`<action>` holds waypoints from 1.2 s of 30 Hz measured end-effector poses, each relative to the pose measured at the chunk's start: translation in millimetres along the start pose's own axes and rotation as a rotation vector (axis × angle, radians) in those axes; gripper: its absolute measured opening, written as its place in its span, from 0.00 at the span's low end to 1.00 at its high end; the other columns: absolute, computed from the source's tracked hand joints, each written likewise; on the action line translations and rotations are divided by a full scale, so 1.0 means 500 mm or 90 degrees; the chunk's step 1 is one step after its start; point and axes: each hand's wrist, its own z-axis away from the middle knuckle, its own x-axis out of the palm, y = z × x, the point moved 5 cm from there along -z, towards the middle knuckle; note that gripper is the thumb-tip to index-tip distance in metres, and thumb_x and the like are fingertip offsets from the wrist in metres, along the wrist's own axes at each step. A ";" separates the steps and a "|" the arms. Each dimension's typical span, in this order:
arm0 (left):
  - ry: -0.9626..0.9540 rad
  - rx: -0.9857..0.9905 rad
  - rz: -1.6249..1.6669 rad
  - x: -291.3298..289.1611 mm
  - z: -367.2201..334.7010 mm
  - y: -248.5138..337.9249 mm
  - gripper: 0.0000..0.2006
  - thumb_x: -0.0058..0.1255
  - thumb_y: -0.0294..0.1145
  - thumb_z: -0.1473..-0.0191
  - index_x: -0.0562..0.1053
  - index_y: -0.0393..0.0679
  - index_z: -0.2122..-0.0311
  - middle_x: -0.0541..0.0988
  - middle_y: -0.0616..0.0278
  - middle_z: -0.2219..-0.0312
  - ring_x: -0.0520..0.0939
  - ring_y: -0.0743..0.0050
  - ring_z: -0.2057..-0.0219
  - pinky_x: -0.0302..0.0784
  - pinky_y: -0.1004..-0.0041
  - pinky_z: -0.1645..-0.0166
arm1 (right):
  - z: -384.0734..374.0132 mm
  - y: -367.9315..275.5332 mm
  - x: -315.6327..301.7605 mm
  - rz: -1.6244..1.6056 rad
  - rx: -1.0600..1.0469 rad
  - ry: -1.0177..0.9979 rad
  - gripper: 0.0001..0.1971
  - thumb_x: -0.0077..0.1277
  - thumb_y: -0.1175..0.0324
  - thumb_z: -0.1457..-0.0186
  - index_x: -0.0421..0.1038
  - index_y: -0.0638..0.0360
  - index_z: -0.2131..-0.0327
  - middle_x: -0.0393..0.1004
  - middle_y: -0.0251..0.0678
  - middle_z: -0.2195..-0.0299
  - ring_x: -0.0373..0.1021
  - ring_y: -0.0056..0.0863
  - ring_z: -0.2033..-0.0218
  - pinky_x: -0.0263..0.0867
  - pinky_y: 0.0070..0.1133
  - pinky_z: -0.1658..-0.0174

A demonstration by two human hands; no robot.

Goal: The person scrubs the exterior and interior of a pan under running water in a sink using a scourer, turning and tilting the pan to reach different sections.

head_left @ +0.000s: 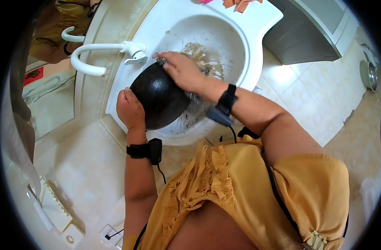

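Note:
A black, rounded pot [159, 98] is tilted over the white washbasin [253, 54], with its dark outer side turned up. My left hand [130, 108] grips its left edge, fingers curled over the rim. On the far side of the pot, my right hand [181, 71] presses a small, grey, tangled steel wool scourer [161, 61] against the surface; the palm and fingers hide most of it. Murky brown water [199, 54] with dark specks lies in the bowl beneath and beyond the pot.
A white curved faucet [88, 66] with a lever stands left of the basin, beside a mirror. Orange-brown cloth [242, 5] lies on the basin's far edge. At the right are a grey cabinet [299, 33] and a metal pot [369, 76] on the tiled floor.

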 end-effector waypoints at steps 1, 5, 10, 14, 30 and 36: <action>0.008 0.008 0.004 -0.005 0.000 0.004 0.21 0.37 0.43 0.34 0.71 0.36 0.71 0.75 0.43 0.73 0.74 0.37 0.70 0.68 0.53 0.65 | -0.010 0.032 -0.008 -0.038 0.050 -0.020 0.20 0.41 0.62 0.36 0.69 0.65 0.48 0.72 0.56 0.51 0.67 0.53 0.47 0.60 0.36 0.41; 0.016 0.009 0.025 0.014 -0.018 0.017 0.21 0.36 0.43 0.34 0.72 0.36 0.70 0.76 0.43 0.73 0.74 0.36 0.69 0.69 0.52 0.63 | -0.044 0.234 0.001 0.058 0.212 -0.170 0.25 0.34 0.55 0.32 0.67 0.72 0.49 0.71 0.58 0.49 0.67 0.57 0.47 0.61 0.36 0.42; 0.040 0.048 -0.044 0.020 -0.037 -0.032 0.21 0.36 0.44 0.35 0.73 0.36 0.69 0.77 0.41 0.71 0.75 0.35 0.68 0.70 0.50 0.61 | 0.034 0.227 -0.057 0.074 0.463 -0.094 0.28 0.42 0.54 0.34 0.63 0.75 0.47 0.70 0.61 0.49 0.69 0.54 0.48 0.65 0.36 0.45; 0.027 0.014 -0.052 0.013 -0.040 -0.063 0.22 0.36 0.45 0.35 0.73 0.36 0.69 0.78 0.40 0.70 0.76 0.34 0.67 0.70 0.50 0.61 | 0.030 0.124 -0.204 -0.225 0.592 0.216 0.24 0.43 0.53 0.34 0.65 0.70 0.52 0.74 0.53 0.63 0.76 0.44 0.65 0.73 0.38 0.65; 0.019 0.022 0.020 0.000 0.014 -0.011 0.20 0.37 0.42 0.34 0.71 0.36 0.71 0.74 0.42 0.75 0.73 0.38 0.72 0.68 0.54 0.65 | 0.032 0.109 -0.018 -0.087 0.402 0.011 0.24 0.38 0.55 0.33 0.66 0.68 0.46 0.70 0.62 0.48 0.66 0.57 0.45 0.63 0.40 0.44; 0.078 0.117 0.000 0.006 0.061 0.042 0.20 0.39 0.40 0.35 0.70 0.39 0.75 0.72 0.45 0.79 0.72 0.41 0.76 0.67 0.56 0.69 | 0.014 0.280 -0.005 -0.205 0.434 -0.151 0.21 0.34 0.61 0.34 0.73 0.68 0.54 0.74 0.54 0.52 0.71 0.45 0.51 0.63 0.34 0.45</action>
